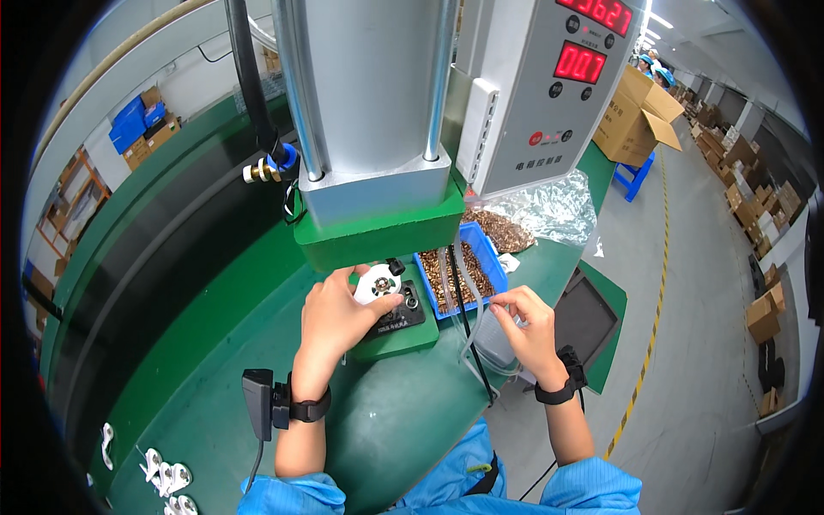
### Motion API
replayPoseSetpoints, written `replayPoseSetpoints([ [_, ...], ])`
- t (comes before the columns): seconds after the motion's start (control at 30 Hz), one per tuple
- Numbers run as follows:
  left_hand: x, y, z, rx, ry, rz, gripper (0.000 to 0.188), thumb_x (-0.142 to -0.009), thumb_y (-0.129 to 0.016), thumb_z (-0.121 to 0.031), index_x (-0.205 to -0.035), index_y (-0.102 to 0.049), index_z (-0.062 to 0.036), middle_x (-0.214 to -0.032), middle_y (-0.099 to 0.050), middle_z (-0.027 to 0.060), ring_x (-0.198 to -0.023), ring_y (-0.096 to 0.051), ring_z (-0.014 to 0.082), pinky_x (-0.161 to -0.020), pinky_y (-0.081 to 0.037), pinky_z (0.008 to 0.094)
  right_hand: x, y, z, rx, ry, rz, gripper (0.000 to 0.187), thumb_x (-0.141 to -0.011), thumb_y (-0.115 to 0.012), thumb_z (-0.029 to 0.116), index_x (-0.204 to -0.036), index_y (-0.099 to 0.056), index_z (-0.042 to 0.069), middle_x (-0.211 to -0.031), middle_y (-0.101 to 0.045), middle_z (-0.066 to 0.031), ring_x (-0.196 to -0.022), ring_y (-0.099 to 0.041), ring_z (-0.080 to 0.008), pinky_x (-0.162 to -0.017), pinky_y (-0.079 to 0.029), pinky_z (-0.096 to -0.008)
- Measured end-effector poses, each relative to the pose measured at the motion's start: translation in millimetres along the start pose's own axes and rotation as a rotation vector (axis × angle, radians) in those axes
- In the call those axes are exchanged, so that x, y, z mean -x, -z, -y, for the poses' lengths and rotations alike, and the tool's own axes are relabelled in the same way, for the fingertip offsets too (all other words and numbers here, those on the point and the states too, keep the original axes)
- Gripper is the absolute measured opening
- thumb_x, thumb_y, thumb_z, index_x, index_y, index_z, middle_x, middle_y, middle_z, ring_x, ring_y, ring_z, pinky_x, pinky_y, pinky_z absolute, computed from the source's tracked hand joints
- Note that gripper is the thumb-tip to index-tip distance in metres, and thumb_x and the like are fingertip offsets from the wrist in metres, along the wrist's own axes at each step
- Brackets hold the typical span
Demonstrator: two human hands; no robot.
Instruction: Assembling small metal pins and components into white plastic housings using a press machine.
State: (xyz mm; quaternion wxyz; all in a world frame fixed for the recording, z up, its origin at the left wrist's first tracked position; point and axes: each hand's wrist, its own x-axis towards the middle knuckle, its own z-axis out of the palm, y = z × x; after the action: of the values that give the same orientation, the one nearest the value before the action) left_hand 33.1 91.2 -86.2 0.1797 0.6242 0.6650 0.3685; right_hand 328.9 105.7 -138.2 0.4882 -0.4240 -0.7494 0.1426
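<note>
My left hand (330, 313) grips a white round plastic part (378, 284) with a brass-coloured centre, thumb and fingers at its edges. The part is held over a black fixture plate (403, 319) on the green base of a press. Just above hangs the press head (382, 225), a green block under a silver cylinder. My right hand (528, 324) is raised beside a blue bin (493, 257) full of small brass-coloured pieces (439, 283). Its thumb and index finger are pinched together; whatever is between them is too small to make out.
A grey control box (549, 112) with red displays stands right of the press. Black and clear hoses (464, 318) run down past the bin. Behind it lie a clear plastic bag (558, 206) and more brass pieces. Several white parts (167, 472) lie at the lower left.
</note>
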Motion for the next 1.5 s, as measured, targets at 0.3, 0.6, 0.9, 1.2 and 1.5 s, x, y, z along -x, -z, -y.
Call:
replayPoseSetpoints([
  [0.3,-17,11,6,-0.019,-0.069,0.172,0.070,-0.068,-0.097,-0.028,-0.121,-0.061,0.0012,-0.093,-0.078,0.0171,-0.088,-0.077,0.0254,-0.079,-0.057,0.0359,0,-8,9,-0.064,0.006,-0.064,0.011,-0.084,-0.076,0.000,-0.095,-0.076,0.003,-0.085,-0.068,-0.0044,-0.066,-0.053,-0.0108,-0.059,-0.039,-0.0268],
  [0.6,6,-3,-3,-0.071,-0.017,0.102,0.070,-0.079,-0.090,-0.032,-0.132,-0.053,-0.0046,-0.091,-0.075,0.0147,-0.082,-0.073,0.0268,-0.075,-0.053,0.0346,6,-15,-3,-0.138,-0.083,-0.115,0.011,-0.089,-0.075,0.000,-0.099,-0.074,0.001,-0.089,-0.068,-0.0053,-0.070,-0.057,-0.0108,-0.063,-0.046,-0.0253],
  [0.9,28,-14,31,0.441,0.003,-0.028,0.017,-0.108,-0.055,-0.017,-0.118,-0.054,-0.0025,-0.082,-0.059,0.0000,-0.074,-0.053,0.0069,-0.063,-0.042,0.0258,26,-55,-58,-0.317,-0.212,-0.114,0.008,-0.094,-0.071,-0.001,-0.101,-0.073,-0.003,-0.094,-0.069,-0.0051,-0.079,-0.061,-0.0078,-0.069,-0.049,-0.0239],
  [1.2,22,-15,34,0.563,0.119,-0.050,0.019,-0.105,-0.063,-0.016,-0.094,-0.060,-0.0001,-0.081,-0.063,-0.0003,-0.076,-0.052,0.0049,-0.067,-0.042,0.0245,-5,-7,-9,-0.584,-0.262,-0.042,0.016,-0.098,-0.068,-0.003,-0.113,-0.073,-0.005,-0.108,-0.073,-0.0089,-0.097,-0.068,-0.0121,-0.087,-0.055,-0.0258],
  [1.5,21,-14,23,0.449,0.115,-0.088,0.021,-0.103,-0.064,-0.015,-0.092,-0.063,0.0024,-0.073,-0.063,0.0028,-0.069,-0.051,0.0052,-0.059,-0.041,0.0267,-42,-19,-7,-0.653,-0.303,0.320,0.020,-0.095,-0.073,0.005,-0.113,-0.073,-0.004,-0.097,-0.073,-0.0043,-0.090,-0.068,-0.0119,-0.083,-0.055,-0.0262],
])
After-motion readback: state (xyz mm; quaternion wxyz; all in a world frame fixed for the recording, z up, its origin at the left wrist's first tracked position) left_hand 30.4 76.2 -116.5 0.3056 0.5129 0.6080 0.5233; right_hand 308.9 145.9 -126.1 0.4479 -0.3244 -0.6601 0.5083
